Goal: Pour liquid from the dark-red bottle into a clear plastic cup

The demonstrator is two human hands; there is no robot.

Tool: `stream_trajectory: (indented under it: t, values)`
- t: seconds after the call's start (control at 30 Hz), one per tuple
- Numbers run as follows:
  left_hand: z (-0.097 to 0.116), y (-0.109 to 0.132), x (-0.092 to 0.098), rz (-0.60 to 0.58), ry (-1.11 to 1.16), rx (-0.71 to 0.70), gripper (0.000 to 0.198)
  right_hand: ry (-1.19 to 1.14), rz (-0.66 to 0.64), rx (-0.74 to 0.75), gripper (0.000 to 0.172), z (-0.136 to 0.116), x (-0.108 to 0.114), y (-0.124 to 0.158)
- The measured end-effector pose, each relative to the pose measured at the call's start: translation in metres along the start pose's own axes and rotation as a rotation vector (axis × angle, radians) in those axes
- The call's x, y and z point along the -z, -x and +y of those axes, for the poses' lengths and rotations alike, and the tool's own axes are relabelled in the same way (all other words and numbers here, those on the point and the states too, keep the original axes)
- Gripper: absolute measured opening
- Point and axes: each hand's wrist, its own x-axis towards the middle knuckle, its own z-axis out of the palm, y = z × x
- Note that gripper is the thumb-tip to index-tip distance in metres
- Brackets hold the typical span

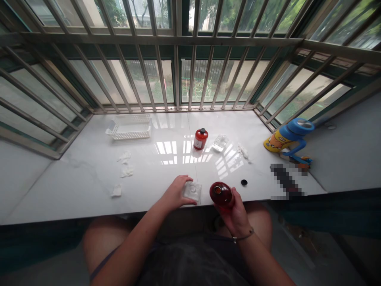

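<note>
My left hand grips a small clear square container by its edges, at the front edge of the white tabletop. In my right hand is a dark red bottle, its uncapped round mouth facing up and toward me. The bottle is tilted and sits just right of the clear container, apart from it. A small black cap lies on the tabletop to the right of the bottle. Further back stands a second red bottle with a black cap on and a pale label.
A white plastic basket sits back left. Crumpled white tissues lie at left. Another clear container and a crumpled white piece are back right. A blue and yellow water bottle stands at right. Metal bars enclose the tabletop.
</note>
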Motion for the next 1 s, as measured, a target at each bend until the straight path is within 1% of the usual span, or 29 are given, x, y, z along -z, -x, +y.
stream_trajectory:
  t: [0.07,0.13,0.2,0.27,0.33,0.43,0.5,0.53,0.6,0.67,0.73,0.83,1.0]
  values:
    - [0.005,0.006,-0.002,0.069,0.011,0.07,0.083,0.027,-0.023,0.018,0.037,0.0,0.001,-0.001]
    - [0.014,0.014,-0.001,0.103,0.045,0.112,0.08,0.049,-0.046,0.033,0.039,0.0,0.002,-0.002]
    - [0.023,0.024,0.002,0.119,0.092,0.128,0.077,0.064,-0.057,0.049,0.039,0.001,0.002,-0.002]
    - [0.031,0.033,0.004,0.136,0.134,0.116,0.074,0.079,-0.067,0.062,0.038,0.001,0.002,-0.002]
    - [0.037,0.041,0.005,0.176,0.164,0.115,0.078,0.1,-0.081,0.072,0.037,0.001,-0.001,-0.001]
    - [0.044,0.052,0.004,0.266,0.17,0.189,0.095,0.144,-0.103,0.095,0.038,0.002,-0.005,0.002]
    - [0.048,0.058,0.004,0.3,0.129,0.225,0.093,0.179,-0.126,0.112,0.039,0.002,-0.008,0.004]
    - [0.05,0.061,0.005,0.306,0.094,0.219,0.088,0.196,-0.14,0.118,0.039,0.003,-0.009,0.005]
    - [0.053,0.065,0.007,0.313,0.025,0.163,0.082,0.223,-0.166,0.132,0.04,0.003,-0.011,0.007]
    - [0.054,0.069,0.009,0.329,-0.018,0.09,0.084,0.244,-0.179,0.152,0.039,0.004,-0.013,0.009]
    - [0.053,0.071,0.009,0.349,-0.025,0.051,0.086,0.258,-0.18,0.174,0.039,0.003,-0.014,0.01]
    - [0.052,0.074,0.008,0.364,-0.012,0.061,0.086,0.274,-0.181,0.201,0.041,0.003,-0.017,0.012]
    - [0.054,0.076,0.007,0.343,0.031,0.115,0.084,0.299,-0.166,0.241,0.042,0.002,-0.018,0.013]
